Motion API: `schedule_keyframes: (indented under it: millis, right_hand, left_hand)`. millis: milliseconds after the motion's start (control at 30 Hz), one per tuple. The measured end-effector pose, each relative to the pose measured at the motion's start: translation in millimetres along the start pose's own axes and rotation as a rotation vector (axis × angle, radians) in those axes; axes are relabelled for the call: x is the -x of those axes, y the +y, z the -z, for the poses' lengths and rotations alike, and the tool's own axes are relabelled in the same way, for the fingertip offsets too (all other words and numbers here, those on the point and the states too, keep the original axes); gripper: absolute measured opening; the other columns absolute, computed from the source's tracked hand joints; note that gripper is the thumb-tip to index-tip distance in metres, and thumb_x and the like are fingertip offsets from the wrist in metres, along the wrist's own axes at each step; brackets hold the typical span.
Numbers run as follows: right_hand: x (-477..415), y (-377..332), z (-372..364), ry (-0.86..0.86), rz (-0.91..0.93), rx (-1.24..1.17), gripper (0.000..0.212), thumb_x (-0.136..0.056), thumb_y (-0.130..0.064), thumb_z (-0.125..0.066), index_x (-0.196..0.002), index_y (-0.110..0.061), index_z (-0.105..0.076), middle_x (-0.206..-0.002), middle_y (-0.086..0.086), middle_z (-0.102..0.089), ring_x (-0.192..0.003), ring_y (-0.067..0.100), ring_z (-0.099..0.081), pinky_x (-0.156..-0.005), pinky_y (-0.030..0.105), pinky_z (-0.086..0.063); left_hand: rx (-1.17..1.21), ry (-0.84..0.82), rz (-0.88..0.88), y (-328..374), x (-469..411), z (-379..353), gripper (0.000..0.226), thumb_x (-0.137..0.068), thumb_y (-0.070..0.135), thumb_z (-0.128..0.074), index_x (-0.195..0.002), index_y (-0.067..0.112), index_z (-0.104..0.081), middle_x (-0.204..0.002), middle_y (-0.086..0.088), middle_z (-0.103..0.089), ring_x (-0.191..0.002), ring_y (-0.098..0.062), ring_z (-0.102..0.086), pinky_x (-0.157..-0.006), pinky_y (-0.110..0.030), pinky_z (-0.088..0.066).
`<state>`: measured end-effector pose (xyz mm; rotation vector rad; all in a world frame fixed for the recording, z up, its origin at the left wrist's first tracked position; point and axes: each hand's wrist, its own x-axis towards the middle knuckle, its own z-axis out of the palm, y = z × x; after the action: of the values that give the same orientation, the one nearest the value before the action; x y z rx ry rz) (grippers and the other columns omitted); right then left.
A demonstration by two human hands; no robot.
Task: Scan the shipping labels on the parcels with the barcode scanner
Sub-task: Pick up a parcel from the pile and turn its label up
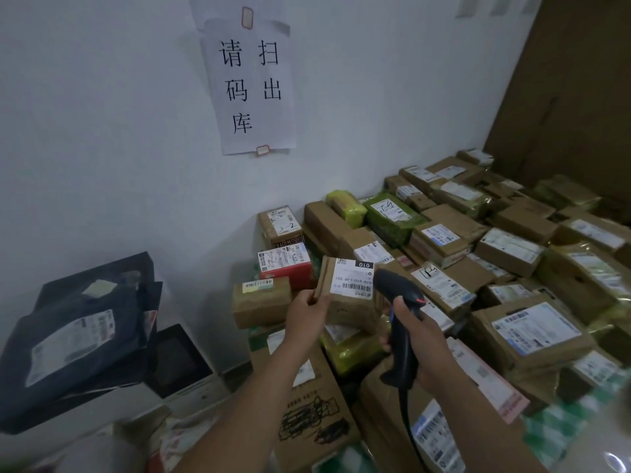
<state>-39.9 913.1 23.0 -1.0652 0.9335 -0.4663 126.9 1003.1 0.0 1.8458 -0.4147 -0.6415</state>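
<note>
Your right hand (418, 339) grips the barcode scanner (401, 315), head just beside the shipping label (353, 278). Your left hand (305, 312) pinches that small parcel (345, 298), raised above the parcel pile (478, 254).

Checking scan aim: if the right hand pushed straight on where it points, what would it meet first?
Probably the cardboard box in the left hand; the scanner in the right hand aims at its label, though depth is unclear.
</note>
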Motion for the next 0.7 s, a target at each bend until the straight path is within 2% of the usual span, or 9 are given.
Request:
schedule_keyframes:
  millis: [133,233,300,367,467,567,700]
  right_hand:
    - [15,7,-19,0.008,0.057,-0.001,0.041,-0.089,-0.045,-0.061,-0.101,-0.006,-0.064,-0.062,0.012,-0.062,-0.055,0.023,-0.059,-0.064,0.036,-0.048]
    - [27,12,-38,0.007,0.075,-0.004,0.037,-0.090,-0.040,-0.061,-0.099,-0.004,-0.065,-0.061,0.011,-0.061,-0.052,0.022,-0.057,-0.061,0.034,-0.047]
    - [33,17,-51,0.006,0.067,0.027,0.040,-0.088,-0.042,-0.063,-0.101,-0.005,-0.066,-0.063,0.013,-0.062,-0.051,0.022,-0.058,-0.059,0.034,-0.046]
    - [37,24,-63,0.005,0.032,0.080,0.043,-0.088,-0.044,-0.064,-0.103,-0.004,-0.066,-0.064,0.015,-0.063,-0.052,0.023,-0.058,-0.058,0.033,-0.046]
    - [43,35,-82,-0.004,-0.012,0.176,0.043,-0.087,-0.045,-0.064,-0.100,-0.004,-0.065,-0.064,0.015,-0.067,-0.054,0.024,-0.062,-0.057,0.032,-0.051]
    - [49,48,-100,0.013,-0.008,0.319,0.041,-0.088,-0.044,-0.065,-0.096,-0.004,-0.066,-0.065,0.013,-0.069,-0.056,0.023,-0.064,-0.059,0.031,-0.053]
    - [51,60,-118,0.037,0.049,0.438,0.030,-0.090,-0.038,-0.065,-0.087,-0.008,-0.066,-0.069,0.013,-0.070,-0.059,0.023,-0.065,-0.066,0.038,-0.056]
  left_hand:
    - [0.216,0.074,0.027,-3,18,23,0.025,-0.094,0.034,-0.062,-0.113,0.019,-0.062,-0.108,0.001,-0.065,-0.095,-0.012,-0.060,-0.072,-0.028,-0.047]
    - [0.394,0.061,0.122,-11,29,48,0.028,-0.090,0.035,-0.067,-0.108,0.016,-0.058,-0.107,-0.004,-0.063,-0.098,-0.019,-0.061,-0.084,-0.042,-0.055]
    - [0.389,0.040,0.165,-24,36,64,0.032,-0.088,0.038,-0.069,-0.106,0.015,-0.057,-0.108,-0.007,-0.063,-0.102,-0.025,-0.062,-0.093,-0.051,-0.054]
    - [0.365,0.059,0.179,-41,43,77,0.027,-0.089,0.035,-0.068,-0.101,0.014,-0.056,-0.105,-0.008,-0.063,-0.100,-0.026,-0.062,-0.094,-0.054,-0.053]
    - [0.379,0.143,0.173,-64,55,90,0.017,-0.089,0.023,-0.067,-0.094,0.012,-0.055,-0.095,-0.008,-0.062,-0.087,-0.024,-0.061,-0.084,-0.047,-0.053]
    - [0.267,0.201,0.135,-86,63,101,0.015,-0.088,0.016,-0.068,-0.087,0.011,-0.053,-0.087,-0.007,-0.059,-0.076,-0.019,-0.055,-0.068,-0.033,-0.045]
    - [0.230,0.146,0.128,-111,63,113,0.019,-0.085,0.010,-0.069,-0.077,0.013,-0.052,-0.080,-0.006,-0.056,-0.075,-0.021,-0.052,-0.068,-0.034,-0.044]
